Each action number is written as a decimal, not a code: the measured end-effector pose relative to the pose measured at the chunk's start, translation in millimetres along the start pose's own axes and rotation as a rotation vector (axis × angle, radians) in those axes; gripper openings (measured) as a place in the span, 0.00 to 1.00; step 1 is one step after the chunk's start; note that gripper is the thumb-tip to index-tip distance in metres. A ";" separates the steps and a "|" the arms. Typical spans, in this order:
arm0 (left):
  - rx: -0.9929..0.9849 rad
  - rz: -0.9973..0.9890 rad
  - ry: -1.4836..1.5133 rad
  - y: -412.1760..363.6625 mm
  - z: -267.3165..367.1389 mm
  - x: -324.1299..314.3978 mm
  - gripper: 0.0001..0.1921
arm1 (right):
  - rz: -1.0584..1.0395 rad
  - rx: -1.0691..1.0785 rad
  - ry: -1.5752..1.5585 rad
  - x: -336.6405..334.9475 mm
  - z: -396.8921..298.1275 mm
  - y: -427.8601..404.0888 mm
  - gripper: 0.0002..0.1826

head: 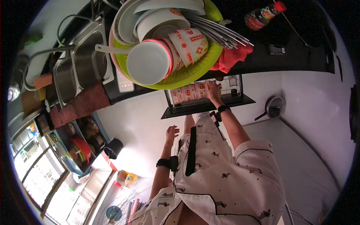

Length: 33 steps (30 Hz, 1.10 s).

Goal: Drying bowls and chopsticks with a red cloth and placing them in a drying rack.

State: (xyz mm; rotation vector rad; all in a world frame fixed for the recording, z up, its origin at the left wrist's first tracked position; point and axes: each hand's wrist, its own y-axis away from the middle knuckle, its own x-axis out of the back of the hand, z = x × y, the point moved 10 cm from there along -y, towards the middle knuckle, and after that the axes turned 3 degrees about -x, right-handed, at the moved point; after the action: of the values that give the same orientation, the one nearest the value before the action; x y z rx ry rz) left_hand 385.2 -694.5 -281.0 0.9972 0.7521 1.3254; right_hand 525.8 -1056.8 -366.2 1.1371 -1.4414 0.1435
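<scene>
Below the black countertop, a pull-out drawer (208,104) with a black front and wire sides holds a row of nested white bowls (188,92) with red patterns, lying on their sides. My right hand (214,89) reaches into it, fingers around the right end of the row. My left hand (172,133) hangs beside my leg, fingers apart and nothing in it. Above the drawer, a lime-green plastic basket (180,81) is heaped with dishes. Among them are a white bowl (149,63) with a red rim, a patterned bowl (189,46) and a bundle of metal chopsticks (219,31).
A double steel sink (84,56) is at the left. On the counter are a phone (125,81), a red cloth (233,57) and a red-capped sauce bottle (263,17). A lidded pan (275,107) rests by the right wall; a blue shelf rack (81,140) with cookware stands at left.
</scene>
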 end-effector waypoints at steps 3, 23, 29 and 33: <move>-0.005 0.021 0.023 -0.7 -9.6 9.1 0.19 | -0.018 -0.020 0.025 7.7 -15.4 5.3 0.35; 0.026 0.102 0.146 4.3 -30.7 35.5 0.18 | -0.384 0.080 -0.154 -37.8 -6.9 -17.1 0.46; -0.015 0.102 0.115 7.0 -14.9 67.2 0.18 | -0.335 0.011 -0.137 -7.0 5.2 3.4 0.42; -0.216 0.168 0.168 3.9 10.7 108.0 0.17 | -0.237 0.090 -0.005 28.8 7.0 27.9 0.29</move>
State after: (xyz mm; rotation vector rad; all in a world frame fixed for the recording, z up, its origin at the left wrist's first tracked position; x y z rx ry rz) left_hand 406.8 -589.6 -262.5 0.7960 0.6446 1.6157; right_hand 508.0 -1062.8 -330.1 1.3734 -1.3039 0.0383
